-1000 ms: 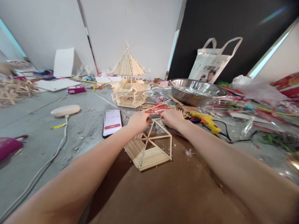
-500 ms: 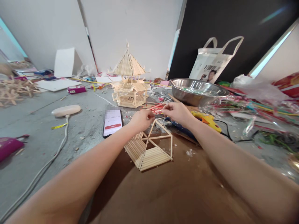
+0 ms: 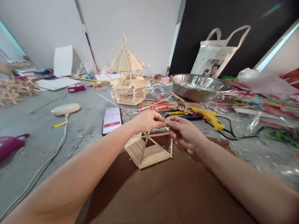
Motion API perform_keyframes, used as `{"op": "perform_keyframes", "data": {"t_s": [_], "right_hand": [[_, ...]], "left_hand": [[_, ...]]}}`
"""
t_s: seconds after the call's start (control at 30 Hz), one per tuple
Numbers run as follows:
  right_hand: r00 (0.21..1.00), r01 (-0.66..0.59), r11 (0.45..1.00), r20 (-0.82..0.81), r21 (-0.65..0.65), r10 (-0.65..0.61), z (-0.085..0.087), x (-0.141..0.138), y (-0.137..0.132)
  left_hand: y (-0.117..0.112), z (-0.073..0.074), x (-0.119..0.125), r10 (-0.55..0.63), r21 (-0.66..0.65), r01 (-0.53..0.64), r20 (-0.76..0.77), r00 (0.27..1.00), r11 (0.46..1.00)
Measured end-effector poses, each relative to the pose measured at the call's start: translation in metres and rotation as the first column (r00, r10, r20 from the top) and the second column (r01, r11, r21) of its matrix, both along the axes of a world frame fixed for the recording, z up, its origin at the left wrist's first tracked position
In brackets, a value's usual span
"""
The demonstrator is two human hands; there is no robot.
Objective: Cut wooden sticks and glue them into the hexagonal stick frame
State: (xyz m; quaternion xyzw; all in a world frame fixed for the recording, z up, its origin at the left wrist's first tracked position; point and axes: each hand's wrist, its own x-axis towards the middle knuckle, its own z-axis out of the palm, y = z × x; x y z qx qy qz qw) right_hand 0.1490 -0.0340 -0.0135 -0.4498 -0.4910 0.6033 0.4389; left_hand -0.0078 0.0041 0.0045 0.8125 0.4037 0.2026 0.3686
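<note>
My left hand and my right hand meet fingertip to fingertip above the far side of a flat stick frame. Both are closed in a pinch. Whatever lies between the fingers is too small and covered to make out. The frame is many-sided with spokes from a centre. Its left and near sections are filled with rows of pale wooden sticks, while the right section shows bare edges. Part of its far edge is hidden behind my hands. It lies on a brown board.
Beyond my hands stand a two-tiered stick pagoda, red-tipped sticks and a steel basin. A yellow glue gun with a black cord lies right. A phone and a white corded device are left.
My right hand has come down and closer, over the frame's right side. My left hand has shifted right, and the fingertips now meet. More of the glue gun shows.
</note>
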Motion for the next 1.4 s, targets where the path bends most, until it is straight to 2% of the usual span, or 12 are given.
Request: {"op": "perform_keyframes", "data": {"t_s": [0.1, 0.17, 0.27, 0.37, 0.63, 0.87, 1.07, 1.13, 1.2, 1.3, 1.4], "right_hand": [[0.987, 0.008, 0.998, 0.158, 0.055, -0.017, -0.004, 0.002, -0.003], [0.945, 0.01, 0.993, 0.323, 0.116, -0.047, -0.006, 0.005, -0.007], [0.865, -0.026, 0.984, 0.498, 0.175, -0.066, -0.01, 0.011, -0.011], [0.819, -0.082, 0.972, 0.571, 0.219, -0.059, -0.015, 0.015, -0.013], [0.757, -0.168, 0.95, 0.652, 0.262, -0.045, -0.022, 0.019, -0.01], [0.738, -0.186, 0.942, 0.672, 0.278, -0.052, -0.023, 0.02, -0.01], [0.737, -0.187, 0.943, 0.674, 0.275, -0.051, -0.022, 0.02, -0.01], [0.744, -0.164, 0.945, 0.665, 0.283, -0.07, -0.021, 0.02, -0.011], [0.757, -0.109, 0.942, 0.64, 0.318, -0.128, -0.019, 0.022, -0.011], [0.755, 0.001, 0.916, 0.601, 0.402, -0.264, -0.017, 0.027, -0.008], [0.721, 0.065, 0.887, 0.592, 0.458, -0.359, -0.015, 0.033, -0.004]], "left_hand": [[0.002, 0.002, -0.005, -0.08, -0.043, 0.077, -0.075, 0.994, 0.996], [0.002, 0.004, -0.008, -0.131, -0.051, 0.123, -0.213, 0.968, 0.991], [0.002, 0.007, -0.01, -0.186, -0.04, 0.188, -0.435, 0.881, 0.981], [0.0, 0.007, -0.008, -0.238, -0.049, 0.251, -0.53, 0.814, 0.967], [-0.005, 0.006, -0.003, -0.319, -0.128, 0.306, -0.602, 0.732, 0.944], [-0.002, 0.005, -0.005, -0.348, -0.188, 0.294, -0.568, 0.746, 0.937], [0.001, 0.005, -0.007, -0.407, -0.242, 0.328, -0.571, 0.713, 0.913], [0.003, 0.005, -0.009, -0.408, -0.223, 0.342, -0.533, 0.741, 0.913], [0.004, 0.007, -0.011, -0.345, -0.162, 0.305, -0.458, 0.819, 0.938], [0.007, 0.009, -0.015, -0.077, -0.002, 0.08, -0.284, 0.956, 0.997], [0.012, 0.005, -0.017, 0.158, 0.043, -0.154, -0.079, 0.984, 0.987]]}}
